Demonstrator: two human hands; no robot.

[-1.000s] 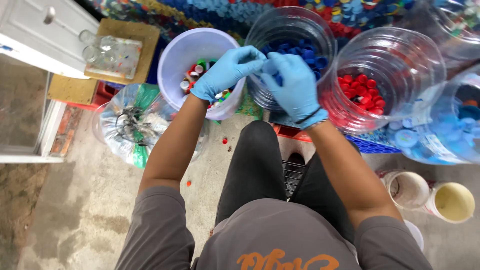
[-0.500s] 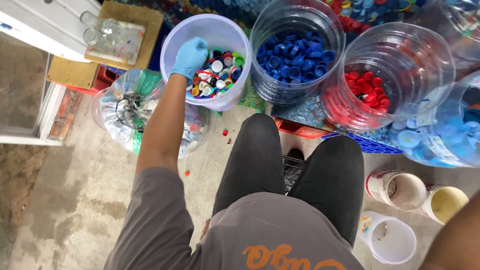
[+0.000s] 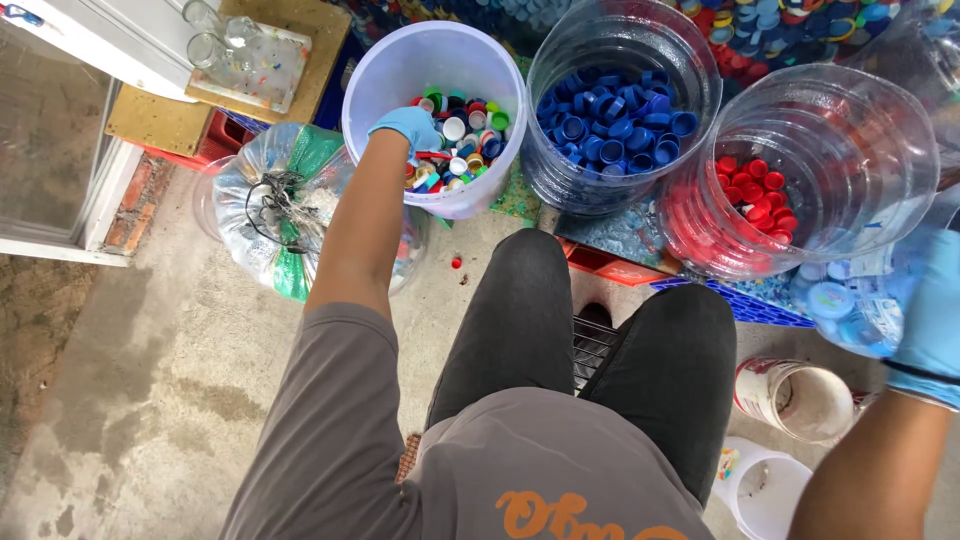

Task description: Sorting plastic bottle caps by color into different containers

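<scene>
**Sorting station seen from above: hands, tubs and caps**

The left hand (image 3: 408,128), in a blue glove, reaches down into the white bucket (image 3: 372,70), its fingers curled among the mixed caps (image 3: 458,140); whether they pinch one cannot be told. The bucket stands straight ahead of the seated person, within easy reach. To its right stand a clear tub of blue caps (image 3: 610,130) and another of red caps (image 3: 760,195), side by side, one colour to each. The right hand (image 3: 930,320), also gloved, is at the frame's right edge beside a container of pale blue caps (image 3: 850,300); its fingers are cut off, so its grip cannot be told. A tied bag (image 3: 280,205) rests under the left arm. One red cap (image 3: 456,263) lies on the floor.
</scene>
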